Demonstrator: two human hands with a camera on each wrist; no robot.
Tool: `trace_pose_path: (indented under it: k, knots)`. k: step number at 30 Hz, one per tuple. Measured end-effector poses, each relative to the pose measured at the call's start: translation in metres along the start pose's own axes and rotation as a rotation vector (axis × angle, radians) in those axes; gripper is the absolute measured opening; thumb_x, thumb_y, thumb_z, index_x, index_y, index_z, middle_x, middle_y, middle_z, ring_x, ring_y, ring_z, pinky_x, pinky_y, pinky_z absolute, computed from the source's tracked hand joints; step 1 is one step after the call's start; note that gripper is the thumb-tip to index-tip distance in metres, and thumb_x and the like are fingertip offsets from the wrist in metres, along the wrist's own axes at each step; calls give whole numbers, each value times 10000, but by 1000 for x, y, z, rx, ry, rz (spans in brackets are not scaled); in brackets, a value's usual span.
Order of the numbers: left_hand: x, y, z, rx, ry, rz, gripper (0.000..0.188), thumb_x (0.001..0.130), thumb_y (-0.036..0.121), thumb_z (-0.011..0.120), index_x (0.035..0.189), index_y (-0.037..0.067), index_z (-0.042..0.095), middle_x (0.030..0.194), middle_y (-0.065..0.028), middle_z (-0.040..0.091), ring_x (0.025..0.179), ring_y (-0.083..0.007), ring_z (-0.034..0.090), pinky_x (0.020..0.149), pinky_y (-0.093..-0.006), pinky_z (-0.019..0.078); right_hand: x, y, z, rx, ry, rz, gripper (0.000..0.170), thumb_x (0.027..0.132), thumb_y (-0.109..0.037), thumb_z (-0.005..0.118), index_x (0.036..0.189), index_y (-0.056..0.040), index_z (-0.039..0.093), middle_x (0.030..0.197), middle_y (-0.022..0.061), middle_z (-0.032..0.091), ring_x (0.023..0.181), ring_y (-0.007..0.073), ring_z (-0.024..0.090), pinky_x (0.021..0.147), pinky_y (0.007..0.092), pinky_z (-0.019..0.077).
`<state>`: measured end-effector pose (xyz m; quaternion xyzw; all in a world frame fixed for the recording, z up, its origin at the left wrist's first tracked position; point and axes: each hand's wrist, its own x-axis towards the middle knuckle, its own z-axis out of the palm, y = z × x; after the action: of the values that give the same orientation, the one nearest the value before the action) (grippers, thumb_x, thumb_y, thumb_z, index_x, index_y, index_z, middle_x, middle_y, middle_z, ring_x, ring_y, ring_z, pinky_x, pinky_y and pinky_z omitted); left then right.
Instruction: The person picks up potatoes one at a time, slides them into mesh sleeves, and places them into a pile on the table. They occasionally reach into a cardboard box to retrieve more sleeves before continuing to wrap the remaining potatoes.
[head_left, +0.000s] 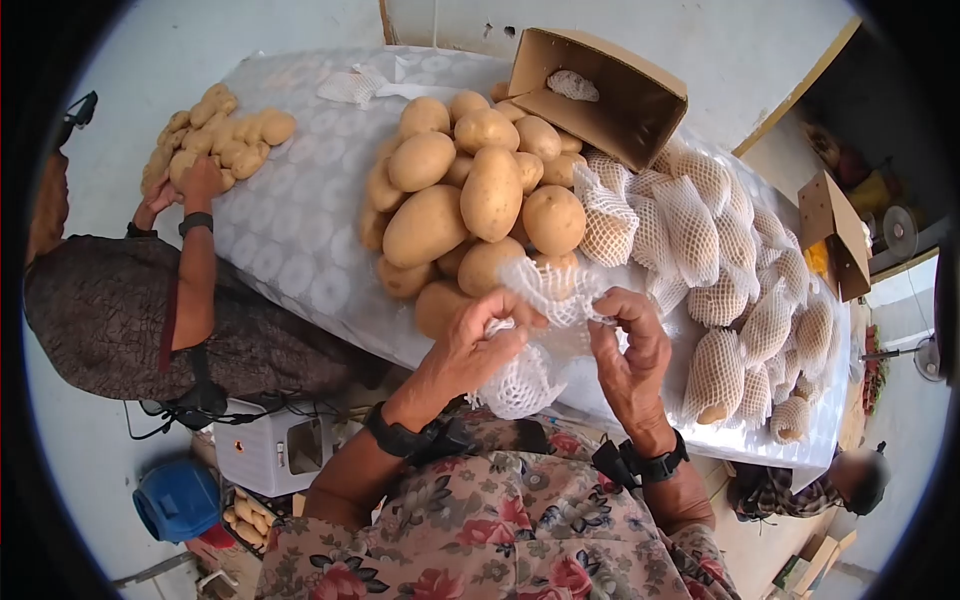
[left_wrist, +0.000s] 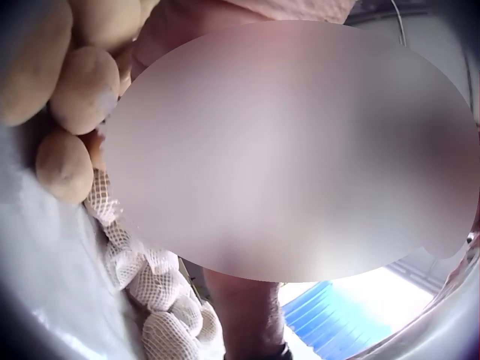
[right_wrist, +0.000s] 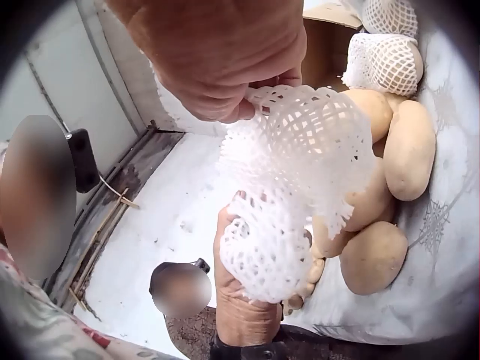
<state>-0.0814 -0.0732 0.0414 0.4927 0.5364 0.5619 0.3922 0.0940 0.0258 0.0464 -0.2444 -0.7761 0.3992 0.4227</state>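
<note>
Both hands are raised at the table's near edge, in front of a heap of bare potatoes (head_left: 492, 195). My left hand (head_left: 462, 350) grips white foam net sleeves; a crumpled bunch (right_wrist: 264, 247) lies across its palm in the right wrist view. Fingertips of my right hand (head_left: 632, 350) pinch the edge of a foam net sleeve (right_wrist: 311, 139), which stretches between the two hands. Its mesh looks loose and spread. In the left wrist view a large blur hides most of the hands' work; the right forearm (left_wrist: 247, 319) shows below it.
Many potatoes in foam nets (head_left: 715, 345) are piled at the right. Behind the heap a cardboard box (head_left: 640, 105) lies tipped, a white net (head_left: 572, 86) inside. At left another person (head_left: 185, 290) handles smaller potatoes (head_left: 215, 130). White nets (head_left: 355, 85) lie at the table's back.
</note>
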Motion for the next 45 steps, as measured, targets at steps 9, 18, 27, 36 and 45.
trace_pose_path:
  k: [9,18,27,36,45]
  knots:
    - [10,-25,7,-61,41,15,217,785,76,622,984,8,572,892,-104,621,799,-168,581,714,-294,467,-6,-5,-5,85,-292,56,304,777,-226,737,952,-27,587,1006,135,603,921,214,593,838,336,464]
    - [3,-22,4,200,144,163,202,772,16,582,970,-14,556,880,-131,608,787,-219,585,720,-306,463,2,19,12,594,-194,502,110,877,-97,594,962,-44,548,909,29,612,788,88,574,726,252,476]
    - [-12,-39,-11,-330,103,-233,189,755,-24,517,935,23,553,913,15,534,829,-43,477,742,-195,416,8,46,0,1214,-14,837,168,892,-208,553,993,-74,543,889,43,616,804,210,633,814,399,519]
    - [-18,-15,-12,-616,-106,-248,225,719,102,632,921,47,548,983,9,561,907,-75,506,814,-233,429,-16,82,12,787,-226,719,166,885,-176,605,1002,-68,562,892,3,610,760,84,577,714,275,507]
    - [-40,-29,-23,-288,349,-265,155,840,134,579,939,15,566,839,12,578,740,-35,503,668,-205,434,62,39,11,-129,-286,86,458,873,-240,598,1215,20,439,1038,167,589,974,271,560,862,369,439]
